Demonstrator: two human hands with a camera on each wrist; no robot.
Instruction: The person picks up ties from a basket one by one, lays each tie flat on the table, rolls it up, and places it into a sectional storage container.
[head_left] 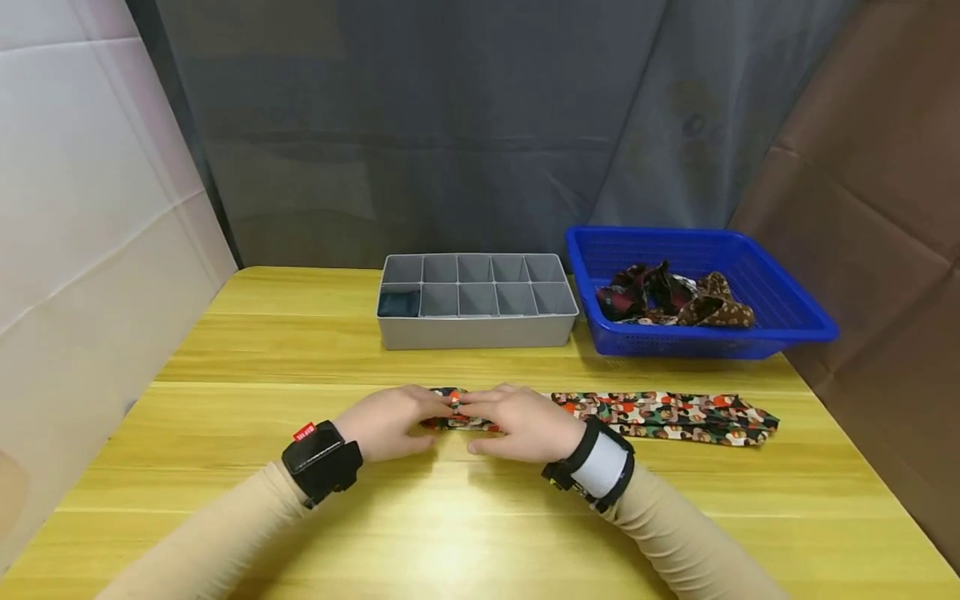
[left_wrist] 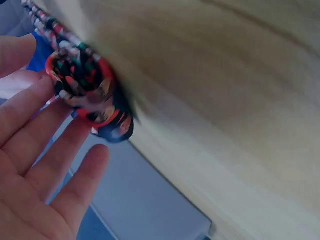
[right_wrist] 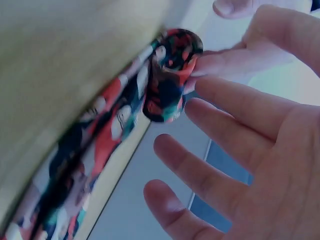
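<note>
1. Clearly soft and light: patterned necktie, thin woven cloth printed in orange, green, white and black, lying flat along the yellow wooden table with its wide end pointing right.
2. Rolled at the narrow end into a small tight coil, seen end-on as a spiral in both wrist views; likely to spring loose if let go, so best held across the coil's two flat faces, not by the loose tail.
3. Left hand at the coil's left side, fingers fairly straight and spread, tips touching the roll; no closed grip shown.
4. Right hand at the coil's right side, fingers extended and fanned, one fingertip against the coil; thumb mostly out of view, so cannot tell whether pinching.
5. Probably a bit slippery, smooth-faced cloth; no fragility, no stiffness, little weight.
6. Behind, near the table's far edge: grey plastic divider box, rigid, straight-walled, ten compartments in two rows, something dark in the front-left cell.
7. Just right of it: blue plastic basket with perforated walls, holding a loose heap of other ties in dark red and brown patterns.
</note>
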